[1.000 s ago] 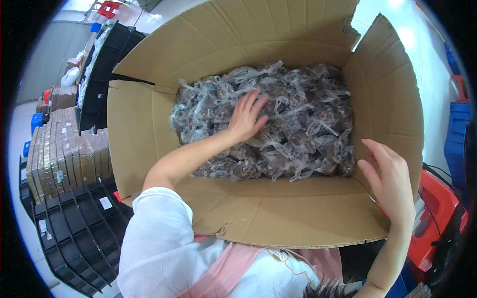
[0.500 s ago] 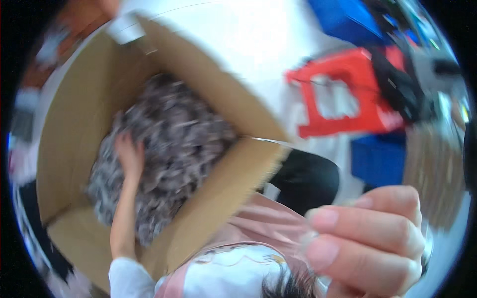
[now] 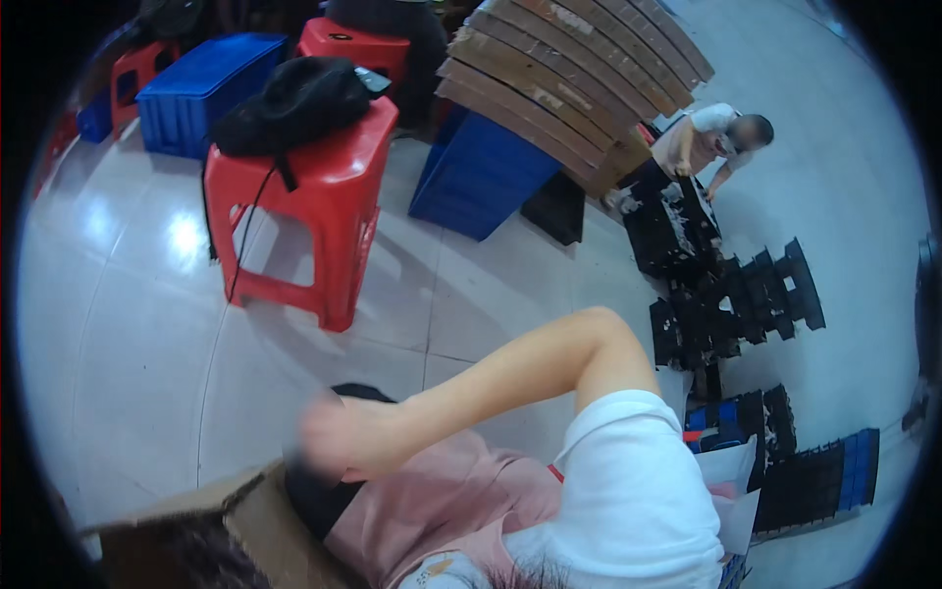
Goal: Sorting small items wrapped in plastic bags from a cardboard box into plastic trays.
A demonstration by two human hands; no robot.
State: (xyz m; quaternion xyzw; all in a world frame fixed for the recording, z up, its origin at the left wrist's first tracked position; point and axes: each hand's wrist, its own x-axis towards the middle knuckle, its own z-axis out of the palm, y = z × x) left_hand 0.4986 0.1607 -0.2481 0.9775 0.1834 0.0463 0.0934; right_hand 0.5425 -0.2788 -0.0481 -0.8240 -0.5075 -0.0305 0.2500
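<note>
My right arm bends at the elbow and reaches leftward across my pink apron (image 3: 491,491). At its end my right hand (image 3: 348,437) is smeared by motion, so its fingers do not show clearly and I cannot tell what, if anything, it holds. It hovers above my dark-clothed knee, close to the open cardboard box (image 3: 270,525) at the lower left. Only a corner and flaps of that box show, with a dark, blurred heap of small pieces (image 3: 186,555) inside. My left hand is out of view.
A red plastic stool (image 3: 339,226) bearing a black bag (image 3: 294,103) stands ahead. Behind it sit a blue lidded bin (image 3: 186,113) and another blue bin (image 3: 481,177) beside stacked cardboard (image 3: 520,108). At far right a person (image 3: 702,142) bends over black crates (image 3: 672,231).
The view has swung to the right. My left hand, earlier among the pieces in the box, has left the picture. My right hand, earlier raised close with fingertips together, is now lower beside the box.
</note>
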